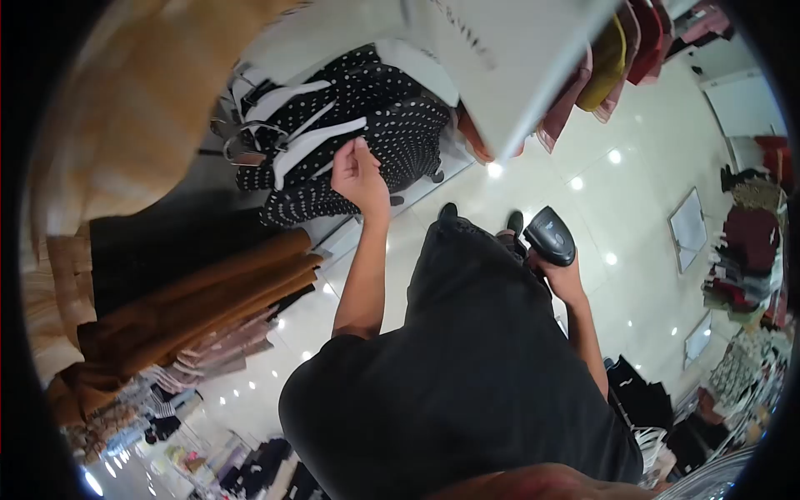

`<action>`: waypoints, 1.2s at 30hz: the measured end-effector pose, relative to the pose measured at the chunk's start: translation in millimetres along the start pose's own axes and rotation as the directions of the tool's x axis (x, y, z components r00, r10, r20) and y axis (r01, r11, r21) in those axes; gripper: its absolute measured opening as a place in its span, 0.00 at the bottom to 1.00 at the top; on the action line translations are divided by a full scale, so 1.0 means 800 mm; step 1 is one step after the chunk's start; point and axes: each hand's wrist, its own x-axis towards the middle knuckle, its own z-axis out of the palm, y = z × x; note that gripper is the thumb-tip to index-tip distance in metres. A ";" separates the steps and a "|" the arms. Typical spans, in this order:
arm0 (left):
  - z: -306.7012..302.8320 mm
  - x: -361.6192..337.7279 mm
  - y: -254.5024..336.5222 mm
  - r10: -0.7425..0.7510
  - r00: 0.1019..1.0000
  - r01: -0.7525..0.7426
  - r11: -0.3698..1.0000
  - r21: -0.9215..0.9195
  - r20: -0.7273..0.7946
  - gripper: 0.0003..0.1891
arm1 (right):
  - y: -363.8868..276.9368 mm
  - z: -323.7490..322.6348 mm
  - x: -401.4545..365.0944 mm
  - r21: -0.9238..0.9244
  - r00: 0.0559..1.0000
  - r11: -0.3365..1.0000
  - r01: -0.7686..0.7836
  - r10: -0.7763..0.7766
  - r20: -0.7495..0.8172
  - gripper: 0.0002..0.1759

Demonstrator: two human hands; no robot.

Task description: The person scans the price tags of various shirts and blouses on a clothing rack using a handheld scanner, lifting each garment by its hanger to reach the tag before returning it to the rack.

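Observation:
Black garments with white polka dots [408,137] hang at the upper middle on white hangers [321,137] with metal hooks. My left hand [361,179] is raised against them, its fingers curled and pinched together just below the tip of one hanger. What lies between those fingertips, if anything, is too small to make out. On the other side of my body, my right hand [560,268] is wrapped round the handle of a black barcode scanner [551,237], whose rounded head points up and away from me.
Brown garments [200,300] hang at the left, below a blurred tan checked garment [142,108] close to the camera. A white sign panel [508,67] juts in overhead. Caps [608,67] hang at the upper right. Pale glossy floor tiles [633,175] and further clothes racks [750,242] lie to the right.

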 end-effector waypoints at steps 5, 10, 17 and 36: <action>0.011 -0.019 0.023 -0.066 0.993 0.064 0.998 -0.024 -0.098 0.12 | -0.010 -0.065 0.060 -0.087 0.989 0.995 -0.047 0.059 0.134 0.07; 0.009 -0.082 0.046 -0.205 0.952 0.186 0.977 -0.100 -0.229 0.13 | -0.005 -0.121 0.109 -0.084 0.947 0.994 -0.074 0.096 0.307 0.06; -0.010 -0.179 0.062 -0.581 0.768 0.418 0.774 -0.477 -0.271 0.10 | -0.002 -0.144 0.138 0.043 0.916 0.998 -0.050 0.028 0.401 0.09; -0.169 -0.219 0.064 -0.605 0.783 0.444 0.704 -0.554 -0.141 0.05 | -0.053 0.019 0.070 -0.016 0.889 0.964 0.267 -0.240 0.389 0.07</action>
